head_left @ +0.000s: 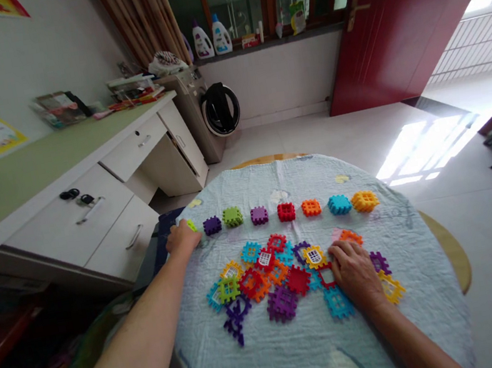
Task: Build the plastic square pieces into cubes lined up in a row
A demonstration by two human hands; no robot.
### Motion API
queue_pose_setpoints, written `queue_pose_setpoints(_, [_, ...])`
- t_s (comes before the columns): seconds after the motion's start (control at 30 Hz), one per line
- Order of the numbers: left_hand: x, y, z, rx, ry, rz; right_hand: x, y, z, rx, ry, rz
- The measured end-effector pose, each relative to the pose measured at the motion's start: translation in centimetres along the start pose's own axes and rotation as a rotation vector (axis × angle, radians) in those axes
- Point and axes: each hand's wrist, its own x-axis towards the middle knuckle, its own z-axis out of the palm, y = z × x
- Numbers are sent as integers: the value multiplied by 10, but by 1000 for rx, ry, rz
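At the left end of a row of block stacks, my left hand [182,236] is closed on a lime-green plastic block [192,225], most of it hidden by the fingers. My right hand [355,269] rests at the right side of a pile of notched building pieces, fingers curled down; what lies under them is hidden. Just beyond it is an orange piece [350,236] beside a pink one. Left of its fingers lie a red frame piece [327,275] and a yellow piece with a white window [315,257]; to its right, a yellow piece [391,286] and a purple piece [379,262].
A pale blue cloth [304,351] covers the round table. Across it runs the row, from a dark purple stack [212,225] to a yellow stack [364,201]. Purple pieces [282,303] lie nearer me. A desk [78,150] stands at left, a washing machine [197,110] beyond.
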Motion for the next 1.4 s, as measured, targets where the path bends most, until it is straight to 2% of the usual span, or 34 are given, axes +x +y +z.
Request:
queue_pose_setpoints(0.37, [2,2,1,-28,21,-14,1,-3,-3,-17,-2,4])
queue_pose_setpoints(0.5, [-1,1,-4,-37,27,-3,1,-2,-2,-14,0,-5])
queue_pose_setpoints(0.57, [-6,0,-11,-21,120,68,1,-1,-2,-15,4,-1])
queue_pose_setpoints(0.63, [-16,-2,-20,-14,309,203,1,0,-1,-21,4,2])
queue_pose_setpoints(0.7, [-32,-5,-27,-49,501,352,1,1,1,-27,1,0])
queue_pose_setpoints(0.77, [-56,-12,-27,-132,591,487,1,2,1,-35,-2,-3])
queue_pose_setpoints(0.83, [-85,-23,-16,-226,543,627,1,2,2,-44,-7,-8])
queue_pose_setpoints(0.9, [-112,-36,5,-305,372,731,1,2,2,-48,-13,-8])
queue_pose_setpoints(0.97, [-133,-48,30,-373,202,714,2,2,2,-43,-20,1])
queue_pose_setpoints(1.03, [-145,-57,52,-431,101,652,4,3,2,-26,-31,21])
queue_pose_setpoints(1.13, [-152,-58,69,-504,70,617,12,7,1,70,-70,59])
queue_pose_setpoints(1.23, [-153,-50,73,-543,68,614,20,13,-5,316,-113,76])
queue_pose_setpoints(1.3, [-155,-44,75,-537,89,608,22,20,-15,500,-67,135])
queue_pose_setpoints(1.4, [-158,-40,77,-505,150,613,16,34,-36,639,72,342])
